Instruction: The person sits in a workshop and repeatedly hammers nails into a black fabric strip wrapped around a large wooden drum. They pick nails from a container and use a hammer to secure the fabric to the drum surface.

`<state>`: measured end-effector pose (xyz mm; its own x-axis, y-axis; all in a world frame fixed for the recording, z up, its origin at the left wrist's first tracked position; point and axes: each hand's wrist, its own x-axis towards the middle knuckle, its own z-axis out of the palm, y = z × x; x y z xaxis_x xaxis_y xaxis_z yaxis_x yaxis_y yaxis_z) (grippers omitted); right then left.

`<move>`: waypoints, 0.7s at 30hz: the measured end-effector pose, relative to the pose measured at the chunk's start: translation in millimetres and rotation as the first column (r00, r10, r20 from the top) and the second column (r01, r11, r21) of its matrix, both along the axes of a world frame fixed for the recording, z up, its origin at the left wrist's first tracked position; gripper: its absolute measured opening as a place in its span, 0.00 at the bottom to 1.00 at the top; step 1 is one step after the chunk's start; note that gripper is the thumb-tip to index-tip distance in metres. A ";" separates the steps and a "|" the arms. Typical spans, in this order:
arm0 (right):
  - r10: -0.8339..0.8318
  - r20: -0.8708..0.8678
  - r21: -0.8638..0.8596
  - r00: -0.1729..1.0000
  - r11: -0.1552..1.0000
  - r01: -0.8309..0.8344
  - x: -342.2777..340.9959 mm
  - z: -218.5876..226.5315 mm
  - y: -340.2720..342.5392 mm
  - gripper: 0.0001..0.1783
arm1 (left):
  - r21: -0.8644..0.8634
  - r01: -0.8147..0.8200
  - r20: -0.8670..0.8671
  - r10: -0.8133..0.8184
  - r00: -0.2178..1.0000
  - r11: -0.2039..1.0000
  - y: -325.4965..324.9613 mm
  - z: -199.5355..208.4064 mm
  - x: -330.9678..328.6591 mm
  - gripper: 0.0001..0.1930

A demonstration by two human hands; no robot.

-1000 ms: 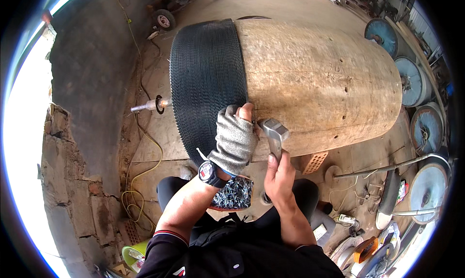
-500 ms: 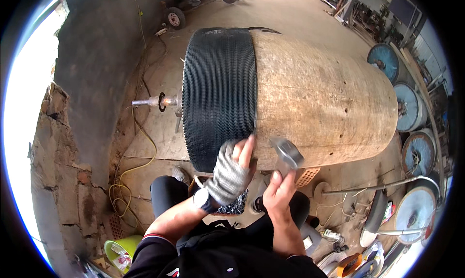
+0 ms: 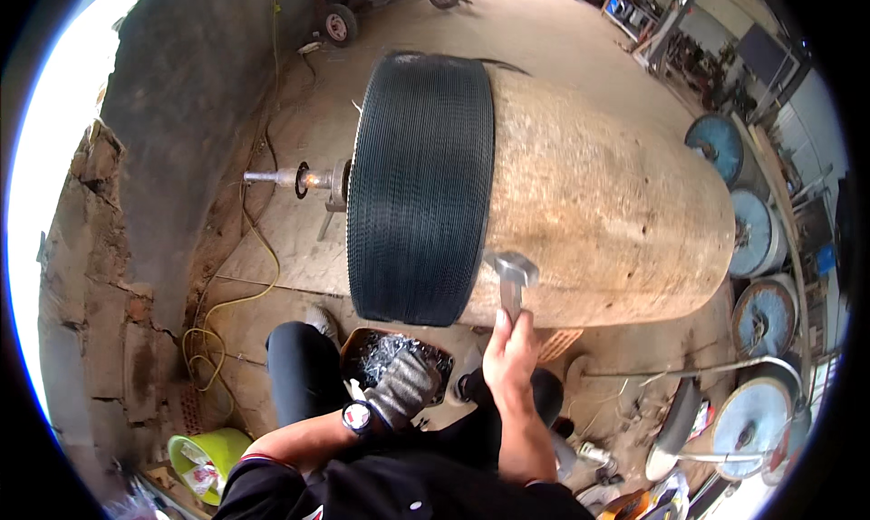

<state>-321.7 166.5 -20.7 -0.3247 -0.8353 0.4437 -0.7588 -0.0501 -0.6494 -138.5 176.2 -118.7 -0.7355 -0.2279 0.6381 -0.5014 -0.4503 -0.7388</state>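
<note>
Left hand (image 3: 405, 391), grey-gloved: shifted from the wooden drum (image 3: 607, 203) down to an open box (image 3: 348, 355) of small metal fasteners (image 3: 382, 348), close at the worker's twelve o'clock, suggesting a pause at the drum; fingers hidden, grip cannot be told. Right hand (image 3: 511, 349), bare: closed round a steel hammer (image 3: 515, 269) at one o'clock, its head near the black ridged winding (image 3: 421, 194), far twelve o'clock, on the drum, one o'clock. Wristwatch (image 3: 357, 417), left wrist: no writing legible.
</note>
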 end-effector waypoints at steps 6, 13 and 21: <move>0.175 0.154 -0.749 0.972 0.663 -0.001 -5.3 -1.6 -0.6 0.20 | 0.627 0.256 -0.349 -0.028 0.937 0.735 3.4 3.8 -14.2 0.22; 0.040 0.135 -0.157 0.990 0.987 -0.018 -4.9 -13.3 14.8 0.13 | 0.175 0.076 -0.102 -0.059 0.993 0.982 2.4 -9.7 -16.4 0.18; -0.134 -0.087 -0.040 0.987 0.991 0.131 -6.2 -9.6 -3.5 0.15 | 0.677 0.443 -0.404 -0.206 0.891 0.588 11.3 22.9 -10.3 0.19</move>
<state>-327.9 163.0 -30.3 -0.3893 -0.7716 0.5031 -0.8148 0.0338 -0.5787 -148.8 187.5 -95.8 -0.6937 -0.4820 0.5352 -0.7188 0.4167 -0.5565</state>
